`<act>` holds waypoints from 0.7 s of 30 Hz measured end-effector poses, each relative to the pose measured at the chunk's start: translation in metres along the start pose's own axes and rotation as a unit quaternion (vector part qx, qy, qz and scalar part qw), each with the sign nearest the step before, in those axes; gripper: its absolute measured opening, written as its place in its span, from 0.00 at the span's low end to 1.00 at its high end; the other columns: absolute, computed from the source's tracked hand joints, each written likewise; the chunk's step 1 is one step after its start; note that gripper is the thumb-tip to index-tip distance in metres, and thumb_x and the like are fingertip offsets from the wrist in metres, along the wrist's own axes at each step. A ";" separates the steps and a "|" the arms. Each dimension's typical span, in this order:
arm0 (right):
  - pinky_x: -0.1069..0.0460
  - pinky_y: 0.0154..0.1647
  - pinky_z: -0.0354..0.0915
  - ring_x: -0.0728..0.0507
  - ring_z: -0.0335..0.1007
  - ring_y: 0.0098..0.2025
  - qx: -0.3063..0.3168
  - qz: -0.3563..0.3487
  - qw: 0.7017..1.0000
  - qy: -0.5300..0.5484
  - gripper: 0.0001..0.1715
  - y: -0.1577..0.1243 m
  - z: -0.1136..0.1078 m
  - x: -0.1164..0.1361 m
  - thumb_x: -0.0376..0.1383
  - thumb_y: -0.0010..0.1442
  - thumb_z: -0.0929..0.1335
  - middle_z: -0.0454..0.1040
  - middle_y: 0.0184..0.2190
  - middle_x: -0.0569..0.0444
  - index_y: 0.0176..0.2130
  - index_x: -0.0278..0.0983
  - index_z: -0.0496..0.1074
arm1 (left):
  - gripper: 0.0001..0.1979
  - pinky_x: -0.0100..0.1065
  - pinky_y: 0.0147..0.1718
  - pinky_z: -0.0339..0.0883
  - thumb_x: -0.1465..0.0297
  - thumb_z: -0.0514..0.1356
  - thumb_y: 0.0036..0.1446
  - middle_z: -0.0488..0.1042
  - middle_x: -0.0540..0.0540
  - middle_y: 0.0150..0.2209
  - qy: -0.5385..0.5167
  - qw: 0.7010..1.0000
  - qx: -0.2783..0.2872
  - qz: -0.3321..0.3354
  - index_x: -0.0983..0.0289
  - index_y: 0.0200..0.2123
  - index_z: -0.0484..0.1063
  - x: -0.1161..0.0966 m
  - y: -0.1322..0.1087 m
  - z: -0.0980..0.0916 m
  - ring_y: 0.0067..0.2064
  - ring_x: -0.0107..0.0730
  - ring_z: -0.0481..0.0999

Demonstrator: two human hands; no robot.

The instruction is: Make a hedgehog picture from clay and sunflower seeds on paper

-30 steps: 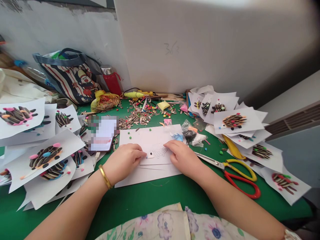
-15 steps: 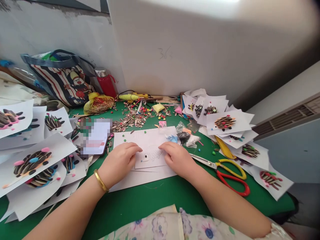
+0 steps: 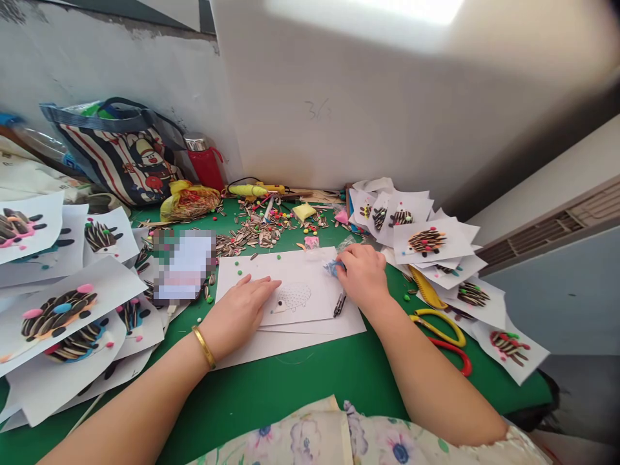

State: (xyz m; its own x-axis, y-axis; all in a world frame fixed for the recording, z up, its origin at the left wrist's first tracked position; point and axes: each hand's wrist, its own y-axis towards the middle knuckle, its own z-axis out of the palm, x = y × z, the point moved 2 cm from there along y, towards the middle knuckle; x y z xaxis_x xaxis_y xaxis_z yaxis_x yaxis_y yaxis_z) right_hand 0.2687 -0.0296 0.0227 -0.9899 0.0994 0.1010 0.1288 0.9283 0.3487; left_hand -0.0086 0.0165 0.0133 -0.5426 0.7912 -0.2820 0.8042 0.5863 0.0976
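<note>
A white sheet with a printed hedgehog outline [image 3: 295, 296] lies on a small stack of paper on the green table [image 3: 300, 374]. My left hand [image 3: 239, 311] rests flat on the sheet's left part, fingers stretched out, a gold bangle on its wrist. My right hand [image 3: 362, 274] is at the sheet's right corner, fingers curled around a small blue packet [image 3: 332, 267]. A black pen [image 3: 339, 304] lies on the paper just below that hand.
Finished seed hedgehog pictures are piled at left [image 3: 58, 310] and right [image 3: 429, 240]. Sunflower seeds [image 3: 252, 232] and coloured beads litter the back. A phone [image 3: 184, 268], striped bag [image 3: 128, 155], red flask [image 3: 206, 165], glue gun [image 3: 249, 189] and yellow-red scissors [image 3: 443, 336] lie around.
My right hand left the hedgehog sheet and moved up and right to the blue packet; a pen now lies on the paper. My left hand flattened out on the sheet.
</note>
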 end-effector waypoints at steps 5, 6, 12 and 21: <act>0.41 0.47 0.54 0.36 0.61 0.46 -0.032 0.035 0.999 -0.005 0.10 0.007 -0.001 -0.001 0.38 0.63 0.65 0.73 0.41 0.45 0.39 0.39 0.76 | 0.26 0.53 0.65 0.52 0.78 0.49 0.58 0.71 0.62 0.59 -0.012 1.000 -0.013 -0.001 0.65 0.60 0.64 0.001 -0.001 0.001 0.61 0.42 0.69; 0.41 0.48 0.53 0.36 0.61 0.46 -0.042 0.035 0.999 -0.001 0.11 0.007 -0.004 -0.001 0.38 0.64 0.65 0.73 0.42 0.45 0.40 0.39 0.76 | 0.26 0.53 0.65 0.52 0.78 0.49 0.58 0.71 0.62 0.59 -0.012 1.000 -0.014 -0.002 0.65 0.60 0.64 0.001 -0.001 0.001 0.61 0.42 0.69; 0.42 0.49 0.56 0.36 0.63 0.50 -0.056 0.094 0.994 0.011 0.17 0.004 -0.022 -0.027 0.34 0.66 0.60 0.74 0.48 0.46 0.45 0.39 0.76 | 0.24 0.54 0.65 0.52 0.77 0.49 0.60 0.72 0.62 0.58 -0.012 1.000 -0.017 -0.003 0.65 0.59 0.64 0.003 0.000 0.004 0.60 0.41 0.69; 0.44 0.46 0.61 0.35 0.66 0.48 0.096 0.106 0.990 -0.014 0.18 0.019 -0.019 -0.048 0.46 0.62 0.66 0.75 0.43 0.45 0.45 0.39 0.77 | 0.23 0.55 0.65 0.52 0.78 0.48 0.60 0.73 0.62 0.57 -0.022 0.999 -0.031 -0.004 0.65 0.58 0.66 0.003 0.001 0.004 0.60 0.42 0.70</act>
State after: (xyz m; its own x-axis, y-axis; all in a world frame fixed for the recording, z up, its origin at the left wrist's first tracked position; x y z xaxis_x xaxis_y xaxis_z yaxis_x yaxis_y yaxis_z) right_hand 0.3198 -0.0234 0.0417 -0.9432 0.3075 0.1255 0.3237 0.9359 0.1391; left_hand -0.0081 0.0187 0.0091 -0.5362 0.7796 -0.3237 0.7828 0.6027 0.1549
